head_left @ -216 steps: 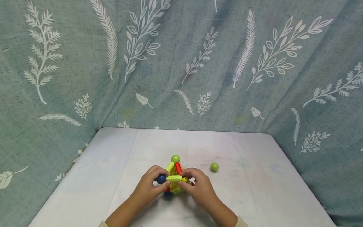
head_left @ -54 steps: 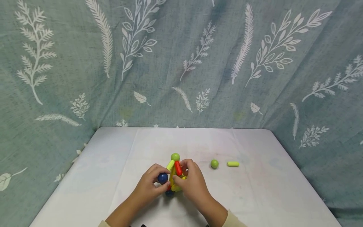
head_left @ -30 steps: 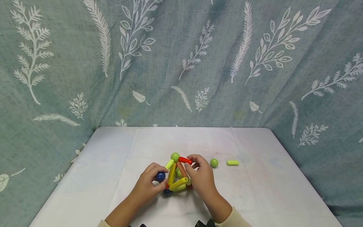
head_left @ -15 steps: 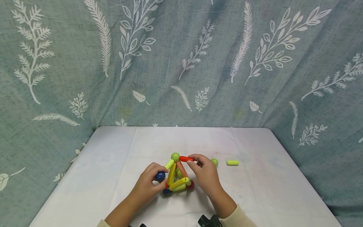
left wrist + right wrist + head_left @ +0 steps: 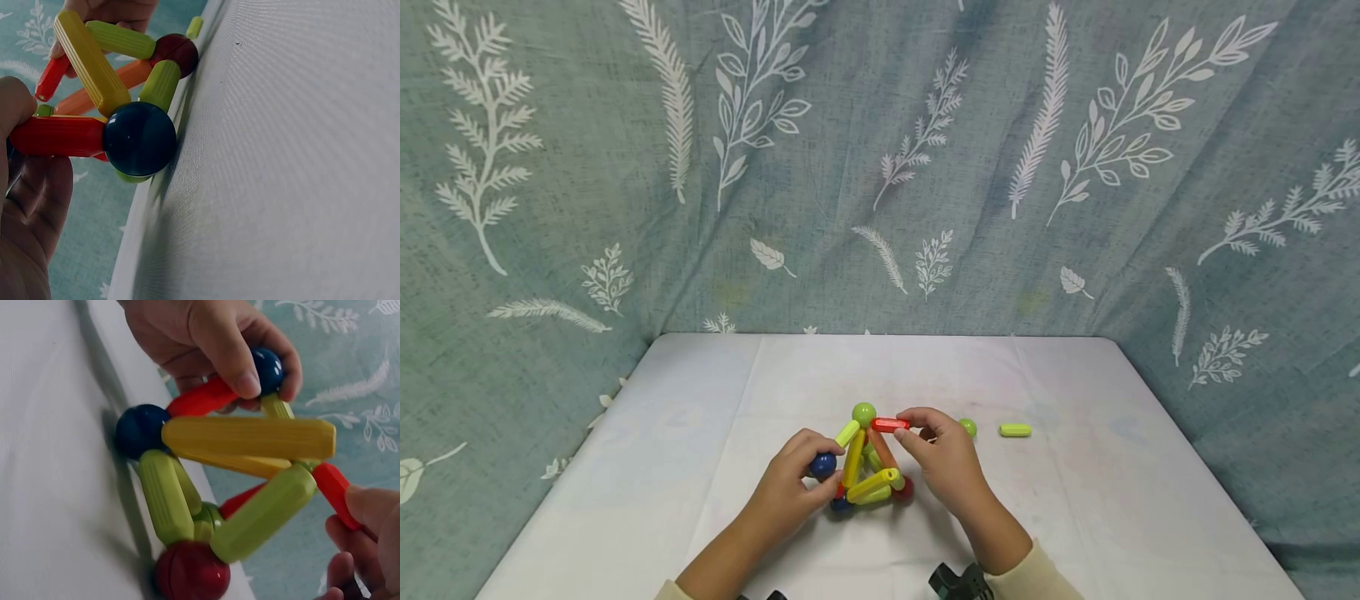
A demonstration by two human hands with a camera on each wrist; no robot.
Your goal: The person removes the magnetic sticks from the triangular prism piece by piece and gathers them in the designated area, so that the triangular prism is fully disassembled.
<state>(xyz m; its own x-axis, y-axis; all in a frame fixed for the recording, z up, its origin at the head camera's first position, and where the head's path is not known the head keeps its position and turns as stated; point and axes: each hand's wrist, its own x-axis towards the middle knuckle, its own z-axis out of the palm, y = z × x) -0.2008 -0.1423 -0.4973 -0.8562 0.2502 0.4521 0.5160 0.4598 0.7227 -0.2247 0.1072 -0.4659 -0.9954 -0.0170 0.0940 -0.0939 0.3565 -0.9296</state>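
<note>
Right hand pinches red rod at green ball, far side of rod frame on counter. Left hand grips blue ball. Likely aligning rod; next move calls for steady left hold.

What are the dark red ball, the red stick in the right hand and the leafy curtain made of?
The dark red ball looks like glossy plastic: it has a sheen and an apparent seam, though coated metal is possible. The red stick also looks like shiny plastic, judging by its highlights and crisp edges. The curtain seems matte woven cloth, going by its soft folds and threadlike texture.
</note>
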